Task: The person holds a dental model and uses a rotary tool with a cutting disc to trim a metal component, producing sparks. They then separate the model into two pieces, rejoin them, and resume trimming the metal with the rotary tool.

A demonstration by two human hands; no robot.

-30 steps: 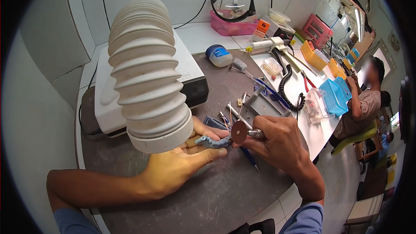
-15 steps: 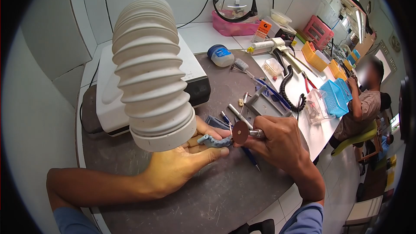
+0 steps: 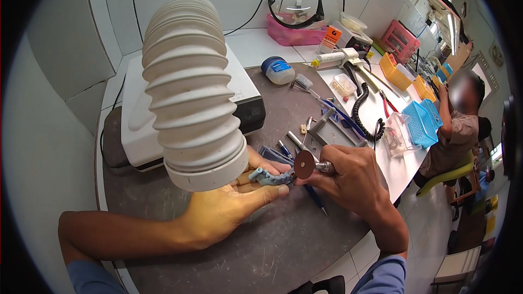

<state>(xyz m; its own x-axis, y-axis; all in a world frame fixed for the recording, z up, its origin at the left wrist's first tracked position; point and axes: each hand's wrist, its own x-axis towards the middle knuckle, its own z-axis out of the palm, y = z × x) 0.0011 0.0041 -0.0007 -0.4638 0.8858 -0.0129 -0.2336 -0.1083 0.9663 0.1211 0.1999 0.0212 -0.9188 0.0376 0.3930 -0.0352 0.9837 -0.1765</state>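
Observation:
My left hand (image 3: pixel 229 204) lies palm up on the dark round bench top (image 3: pixel 256 250) and holds a small blue-grey dental cast (image 3: pixel 268 177) between thumb and fingers. My right hand (image 3: pixel 348 177) grips a metal rotary handpiece (image 3: pixel 323 167) whose brown cutting disc (image 3: pixel 304 164) touches the right end of the cast. A white ribbed suction hose (image 3: pixel 190 92) hangs just above my left hand, its mouth right beside the cast.
A white machine (image 3: pixel 239 87) stands behind the hose. Small burs and metal tools (image 3: pixel 305 130), a blue-lidded jar (image 3: pixel 277 68), a black coiled cord (image 3: pixel 364 111), a dispensing gun (image 3: pixel 343 57), and pink, orange and blue baskets crowd the bench. Another person (image 3: pixel 457 125) sits at right.
The cutting disc has shifted slightly right and up along the cast's end. Both hands stay almost in place. The person at right has raised an arm.

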